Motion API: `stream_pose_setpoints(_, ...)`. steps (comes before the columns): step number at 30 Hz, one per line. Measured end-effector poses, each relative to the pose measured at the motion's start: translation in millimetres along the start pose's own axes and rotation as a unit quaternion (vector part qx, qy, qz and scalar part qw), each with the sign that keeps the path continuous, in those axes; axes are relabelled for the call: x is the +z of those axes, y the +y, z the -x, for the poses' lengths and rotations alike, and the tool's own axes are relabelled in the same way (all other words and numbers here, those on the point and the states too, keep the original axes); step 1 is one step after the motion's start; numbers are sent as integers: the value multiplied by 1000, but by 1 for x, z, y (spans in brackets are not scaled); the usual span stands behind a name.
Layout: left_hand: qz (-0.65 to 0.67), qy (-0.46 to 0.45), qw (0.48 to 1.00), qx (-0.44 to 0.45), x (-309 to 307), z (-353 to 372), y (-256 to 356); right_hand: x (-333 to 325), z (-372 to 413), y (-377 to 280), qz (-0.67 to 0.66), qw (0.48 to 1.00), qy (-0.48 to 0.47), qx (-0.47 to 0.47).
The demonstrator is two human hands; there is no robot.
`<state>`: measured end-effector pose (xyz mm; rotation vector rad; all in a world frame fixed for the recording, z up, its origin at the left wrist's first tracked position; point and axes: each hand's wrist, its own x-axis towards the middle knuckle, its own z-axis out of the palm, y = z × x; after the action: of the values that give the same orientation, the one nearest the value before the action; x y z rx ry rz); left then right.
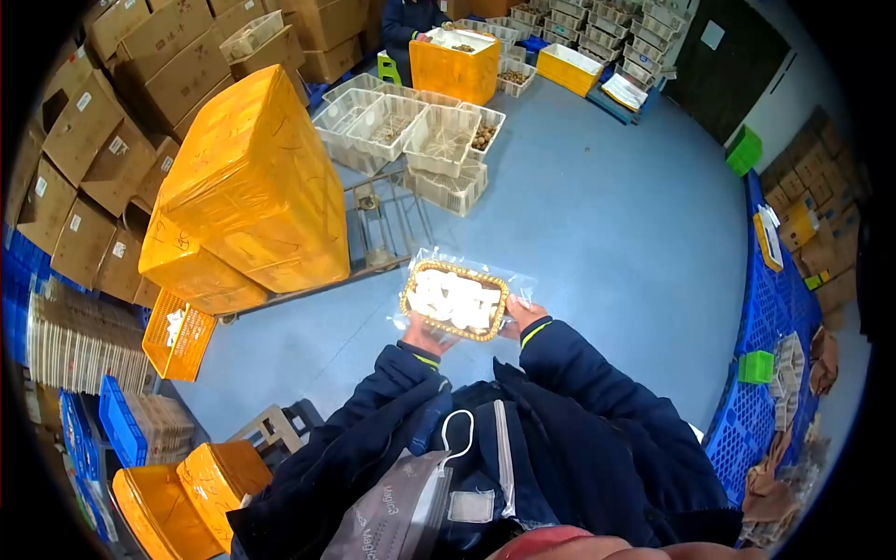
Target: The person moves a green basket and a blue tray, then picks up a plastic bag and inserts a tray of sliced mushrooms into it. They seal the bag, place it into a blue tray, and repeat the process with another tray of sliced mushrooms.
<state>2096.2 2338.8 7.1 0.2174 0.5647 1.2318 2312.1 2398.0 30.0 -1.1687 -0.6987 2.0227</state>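
In front of my body I hold a small tray with a braided golden rim [481,274], wrapped in clear plastic film [526,284] that sticks out past its sides. White pieces [455,299] fill it, too bright for me to tell their kind. My left hand [427,334] grips the tray's lower left edge, with the fingers partly hidden beneath it. On the right side my right hand [523,315] is closed on the edge and the film.
Orange-wrapped boxes [252,187] stand on a metal cart [373,229] at left. White plastic crates [448,140] are stacked ahead, near a seated person [403,28] at an orange-wrapped box [455,67]. Blue pallets [747,373] line the right; cardboard cartons [89,131] line the left.
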Motion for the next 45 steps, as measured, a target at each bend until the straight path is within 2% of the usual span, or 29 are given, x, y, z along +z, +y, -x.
stream_pose_setpoints(2, -4, -13, 1000, 7, -3, 2, -1, 7, 6, -2, 5, 1000, 6, 3)
stream_pose_setpoints(8, -9, 25, 1000, -8, 7, 15, 9, 11, 6, 6, 33, 999, -4, 7)
stream_pose_setpoints(17, 43, -16, 998, 39, -1, 19, 12, 18, 5, 17, 57, 998, 5, 39)
stream_pose_setpoints(20, 43, -62, 995, 71, -1, 19, 13, 18, 5, 19, 69, 996, 13, 57)
stream_pose_setpoints(24, 144, -97, 983, 56, 4, 11, 19, 23, 11, 20, 64, 997, -26, 33)
stream_pose_setpoints(25, 173, -89, 977, 86, 13, 9, 19, 13, -1, 29, 117, 992, 15, 43)
stream_pose_setpoints(27, 143, -81, 979, 118, 5, 4, 20, 18, 11, 21, 73, 996, -53, 11)
stream_pose_setpoints(29, 134, -118, 979, 96, 17, 9, 25, 12, 12, 22, 95, 995, -31, 33)
stream_pose_setpoints(31, 155, -72, 981, 89, 13, 7, 28, 21, 26, 13, 98, 995, -2, 28)
stream_pose_setpoints(32, 147, -68, 982, 100, 10, 9, 26, 20, 33, 10, 118, 992, -21, 29)
stream_pose_setpoints(36, 154, -83, 979, 102, 7, 5, 28, 1, 46, 7, 102, 994, -27, 5)
stream_pose_setpoints(40, 167, -84, 978, 94, 5, 5, 28, -7, 57, 6, 88, 989, 91, -82)
stream_pose_setpoints(45, 152, -83, 981, 89, 11, 6, 30, -3, 54, 13, 156, 979, 59, -115)
